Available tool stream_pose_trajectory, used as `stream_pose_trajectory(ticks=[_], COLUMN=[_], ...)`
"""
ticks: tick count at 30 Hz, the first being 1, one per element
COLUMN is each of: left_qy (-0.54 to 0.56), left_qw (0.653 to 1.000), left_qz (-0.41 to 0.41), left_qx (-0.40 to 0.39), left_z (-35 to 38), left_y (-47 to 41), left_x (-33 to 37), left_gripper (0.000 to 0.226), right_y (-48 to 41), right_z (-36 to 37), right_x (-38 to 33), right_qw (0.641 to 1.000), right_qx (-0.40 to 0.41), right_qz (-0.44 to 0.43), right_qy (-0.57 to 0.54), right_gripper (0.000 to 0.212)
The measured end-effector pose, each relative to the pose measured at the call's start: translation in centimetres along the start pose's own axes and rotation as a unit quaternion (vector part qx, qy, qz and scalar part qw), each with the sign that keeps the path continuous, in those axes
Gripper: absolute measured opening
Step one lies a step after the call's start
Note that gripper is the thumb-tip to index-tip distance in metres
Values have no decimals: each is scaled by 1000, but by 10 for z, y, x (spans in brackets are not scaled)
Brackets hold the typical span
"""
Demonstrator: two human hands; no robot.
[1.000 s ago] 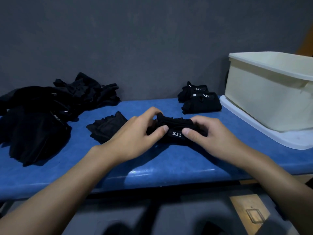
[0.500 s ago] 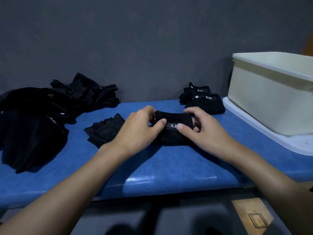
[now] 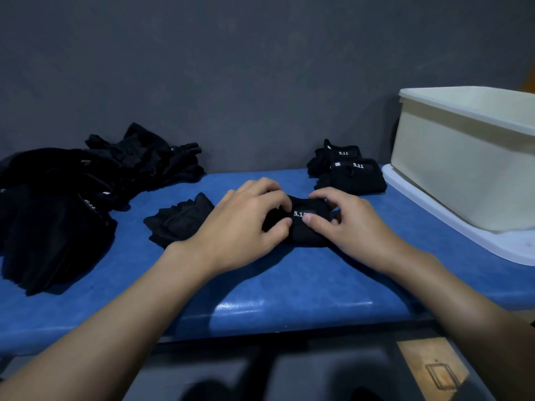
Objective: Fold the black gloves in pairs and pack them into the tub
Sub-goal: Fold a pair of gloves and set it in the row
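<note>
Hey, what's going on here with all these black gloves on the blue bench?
A person is folding black gloves on the blue bench. The left hand and right hand both pinch a half-folded bundle between them. Two finished bundles lie on the bench beside the cream tub, whose inside is out of view. A loose glove lies just left of the hands, and a heap of unfolded gloves sits at the far left.
</note>
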State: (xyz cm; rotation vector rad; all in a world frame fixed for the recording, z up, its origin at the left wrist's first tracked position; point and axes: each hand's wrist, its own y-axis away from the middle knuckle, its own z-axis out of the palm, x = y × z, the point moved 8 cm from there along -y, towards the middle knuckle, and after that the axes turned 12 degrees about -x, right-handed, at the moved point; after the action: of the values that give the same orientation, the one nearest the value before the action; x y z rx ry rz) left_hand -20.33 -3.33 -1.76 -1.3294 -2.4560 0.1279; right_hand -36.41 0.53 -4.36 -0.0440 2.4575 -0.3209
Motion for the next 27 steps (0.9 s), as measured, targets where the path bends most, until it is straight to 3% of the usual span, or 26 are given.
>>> stream_pose_trajectory(ticks=[4, 7, 17, 21, 27], left_qy=[-21, -21, -28, -4, 27], left_qw=[999, 998, 992, 993, 991], left_qz=[-19, -28, -55, -47, -31], left_qx=[-33, -42, -107, -104, -125], left_z=[6, 8, 11, 9, 16], left_y=[1, 1, 3, 4, -1], left_x=[-6, -9, -21, -17, -5], left_gripper=[34, 33, 48, 45, 59], right_y=[10, 16, 13, 13, 22], right_z=[-3, -1, 8, 7, -3], right_x=[-10, -18, -8, -7, 3], right_qw=[999, 995, 992, 991, 988], right_qx=[4, -22, -77, -77, -74], right_qz=[-33, -81, -31, -36, -42], right_qy=[10, 52, 97, 104, 126], right_gripper=[48, 43, 48, 49, 51])
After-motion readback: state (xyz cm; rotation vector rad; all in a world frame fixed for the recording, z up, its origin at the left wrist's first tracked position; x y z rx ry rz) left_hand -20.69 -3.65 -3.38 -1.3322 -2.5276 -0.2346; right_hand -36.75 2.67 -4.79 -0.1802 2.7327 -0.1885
